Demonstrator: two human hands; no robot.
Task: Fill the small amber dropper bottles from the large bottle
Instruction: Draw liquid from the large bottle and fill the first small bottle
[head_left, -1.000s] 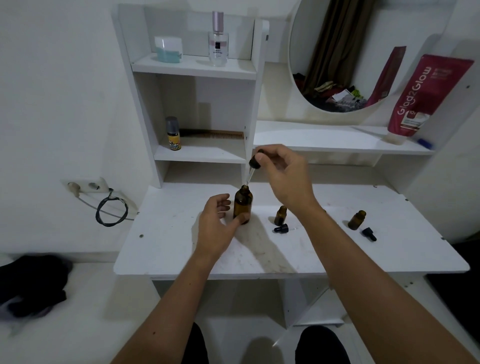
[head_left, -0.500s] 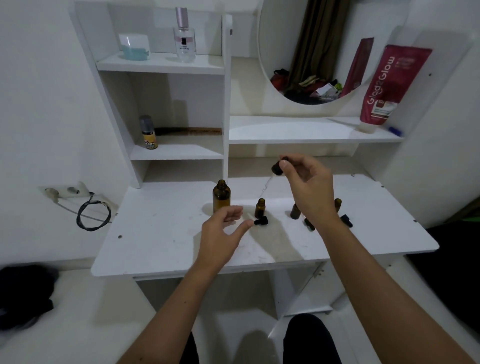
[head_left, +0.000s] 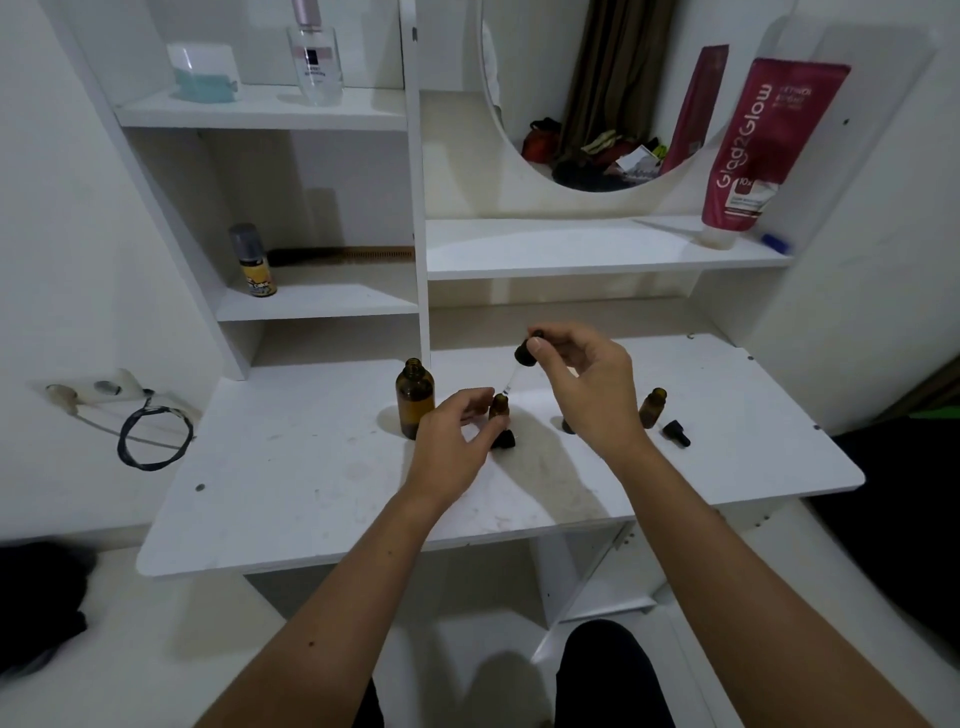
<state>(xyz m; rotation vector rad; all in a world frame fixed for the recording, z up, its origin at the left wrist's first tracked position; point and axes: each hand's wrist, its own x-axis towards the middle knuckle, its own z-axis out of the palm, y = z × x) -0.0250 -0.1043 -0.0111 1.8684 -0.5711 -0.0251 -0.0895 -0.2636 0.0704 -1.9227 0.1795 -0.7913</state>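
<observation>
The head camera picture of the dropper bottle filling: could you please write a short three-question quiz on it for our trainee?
1. True or false: the large amber bottle has its cap on.
2. What does the right hand pinch? A) a comb B) the dropper C) a spray can
3. Fill in: the dropper's tip is at the mouth of the small amber bottle beside the ___ hand.

Key:
1. False; its neck is open.
2. B; the dropper, held by its black bulb.
3. Left; its fingers curl by that bottle, though whether they grip it is unclear.

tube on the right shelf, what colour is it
Red tube with white lettering, in the head view.
</observation>
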